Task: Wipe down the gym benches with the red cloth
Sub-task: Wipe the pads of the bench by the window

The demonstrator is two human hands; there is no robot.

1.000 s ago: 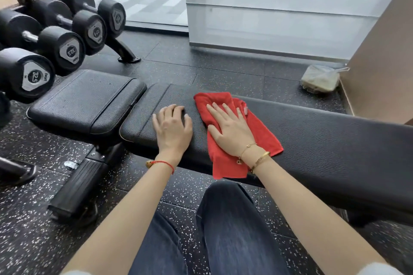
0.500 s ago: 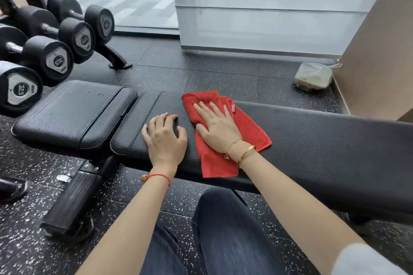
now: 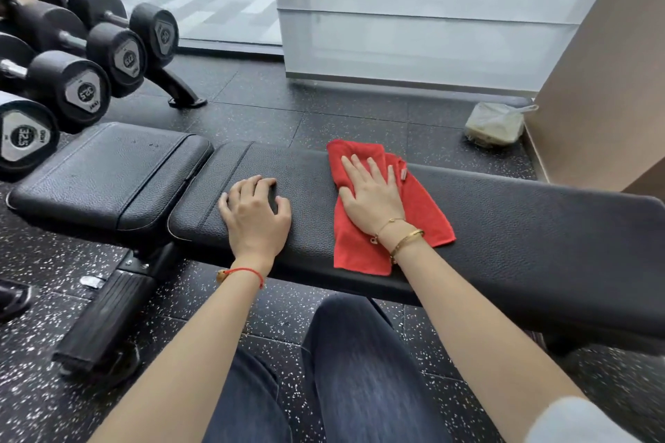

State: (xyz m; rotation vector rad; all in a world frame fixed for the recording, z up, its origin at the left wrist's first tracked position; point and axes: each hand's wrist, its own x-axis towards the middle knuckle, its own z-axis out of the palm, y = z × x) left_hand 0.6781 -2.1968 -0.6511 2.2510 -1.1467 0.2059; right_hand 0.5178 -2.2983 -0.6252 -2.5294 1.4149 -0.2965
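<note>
Here we see the long black bench (image 3: 503, 227) running left to right across the view, its pad stretching bare and wide to the right of the red cloth (image 3: 424, 212). The cloth lies flat on the pad, its long axis crossing the bench from far edge to near edge, with its near end hanging just over the near edge. Our right hand (image 3: 374, 198) presses on it with fingers straight and spread, pointing to the far side. Our left hand (image 3: 255, 216) rests on the bare pad left of the cloth, fingers loosely bent, holding nothing. Further left, a narrow gap separates this pad from the seat pad (image 3: 108, 173). A dumbbell rack (image 3: 90, 57) stands far left. On the floor by the far right wall sits a clear plastic bag (image 3: 494, 126); we cannot tell its contents.
</note>
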